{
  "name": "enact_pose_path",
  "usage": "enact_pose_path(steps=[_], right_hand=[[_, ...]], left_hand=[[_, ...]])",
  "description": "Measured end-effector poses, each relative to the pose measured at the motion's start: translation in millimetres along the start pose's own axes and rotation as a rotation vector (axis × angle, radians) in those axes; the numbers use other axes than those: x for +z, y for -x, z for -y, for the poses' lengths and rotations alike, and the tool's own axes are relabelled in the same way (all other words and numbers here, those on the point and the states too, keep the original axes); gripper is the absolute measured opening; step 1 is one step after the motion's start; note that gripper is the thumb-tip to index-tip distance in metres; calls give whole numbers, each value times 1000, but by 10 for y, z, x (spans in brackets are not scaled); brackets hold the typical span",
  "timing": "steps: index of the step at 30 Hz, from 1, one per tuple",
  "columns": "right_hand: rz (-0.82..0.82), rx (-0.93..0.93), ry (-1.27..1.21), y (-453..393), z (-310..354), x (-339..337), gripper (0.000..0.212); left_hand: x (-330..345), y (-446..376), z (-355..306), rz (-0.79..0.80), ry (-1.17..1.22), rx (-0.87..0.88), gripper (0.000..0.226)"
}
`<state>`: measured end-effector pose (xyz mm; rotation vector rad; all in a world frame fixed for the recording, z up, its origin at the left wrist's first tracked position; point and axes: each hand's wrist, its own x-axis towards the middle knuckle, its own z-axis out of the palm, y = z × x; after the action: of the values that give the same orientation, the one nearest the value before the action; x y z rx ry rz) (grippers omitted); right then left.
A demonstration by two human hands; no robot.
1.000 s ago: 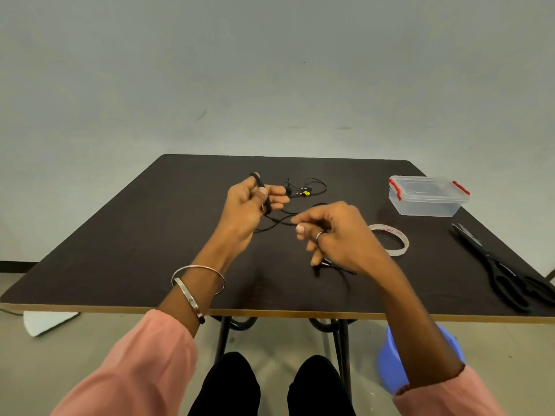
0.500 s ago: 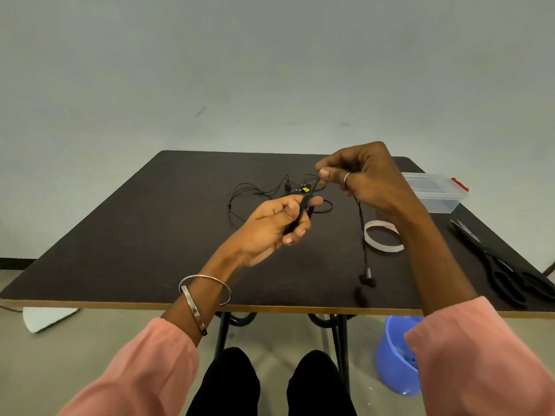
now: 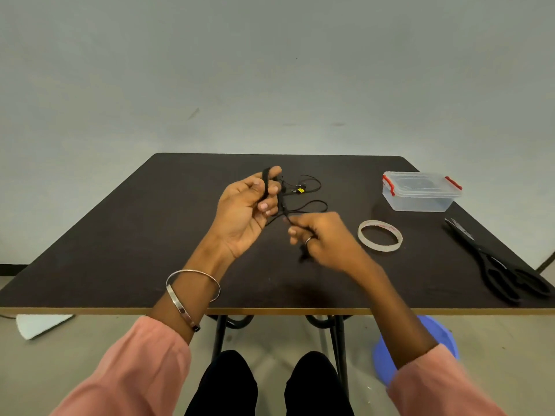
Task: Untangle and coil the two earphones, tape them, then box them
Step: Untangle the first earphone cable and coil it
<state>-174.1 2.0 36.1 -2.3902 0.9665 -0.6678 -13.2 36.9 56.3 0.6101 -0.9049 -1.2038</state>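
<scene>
My left hand (image 3: 246,205) is raised palm-up over the middle of the dark table (image 3: 120,250), its fingers curled round black loops of the first earphone's cord (image 3: 266,183). My right hand (image 3: 322,238) sits lower and to the right, pinching the same cord where it runs down from the left hand. The second earphone (image 3: 303,190), black with a small yellow tag, lies in loose loops on the table just behind my hands. A roll of clear tape (image 3: 380,235) lies flat to the right. A clear plastic box (image 3: 420,192) with red clips stands shut at the back right.
Black scissors (image 3: 495,265) lie along the table's right edge. Under the table are its black legs (image 3: 220,334), my knees, and a blue bucket (image 3: 420,349) on the floor at the right. A white sheet (image 3: 42,324) lies on the floor at the left.
My right hand has dropped from high at the back right down to the table's middle, drawing the cord round. My left hand has risen and moved back, with more loops on its fingers.
</scene>
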Motion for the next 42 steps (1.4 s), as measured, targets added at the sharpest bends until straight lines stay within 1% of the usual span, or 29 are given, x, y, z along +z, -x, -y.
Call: enact_pose_path(steps=[2,4,5,7,9,11,12,14,16,19,21,24,25,27,28,30,31,32,35,37,39,41,42], right_hand=[[122,6,185,7,53,62,23],[190,-21,361,-1,102,92,16],[210,-34,400,5,135,96,14],[226,-79,395,30,187,95,18],[213,-126,315,72,244,55,19],[174,-141,227,102,292,-34,15],[145,-135,193,104,304,-91,18],[94,-126,122,90,305,-218,21],[77,-124,96,57,280,-332,22],[105,-121,192,-1,224,-455,28],[128,-134,280,-38,185,-506,31],[161,-195,533,-120,100,-504,36],[150,-229,607,-135,72,-493,36],[37,-362,675,-131,-14,-436,32],[-50,-405,658,-117,-70,-402,30],[-227,-399,594,-92,-159,-326,25],[-288,-380,544,-86,-185,-283,22],[-315,-354,460,-84,-198,-237,21],[-281,-172,66,-57,-138,-119,19],[-237,-5,-179,-26,-110,-46,21],[-205,98,-397,5,-120,4,21],[-163,152,-607,41,-122,-2,24],[-132,165,-664,60,-124,-14,24]], left_hand=[[-24,-42,10,-100,-79,0,31],[-40,-67,59,-178,-163,4,26],[-39,-69,88,-204,-212,11,23],[-43,-58,146,-220,-316,28,18],[-57,-40,209,-204,-417,47,17],[-88,-7,256,-163,-564,50,20],[-111,15,273,-115,-643,45,20],[-147,64,289,19,-729,14,19],[-165,108,286,154,-747,-35,20],[-171,147,292,286,-718,-118,25],[-178,175,312,310,-670,-194,31],[-181,214,343,337,-570,-285,37],[-179,221,350,343,-545,-302,36],[-183,221,358,345,-498,-323,30],[-188,220,358,346,-466,-329,27],[-205,217,358,344,-386,-345,24],[-216,215,360,335,-344,-351,24],[-223,211,365,322,-298,-354,25],[-226,198,401,277,-158,-325,24],[-219,191,443,245,-136,-282,25],[-211,193,487,193,-177,-243,29],[-201,201,528,144,-250,-203,30],[-195,203,547,126,-292,-186,30]])
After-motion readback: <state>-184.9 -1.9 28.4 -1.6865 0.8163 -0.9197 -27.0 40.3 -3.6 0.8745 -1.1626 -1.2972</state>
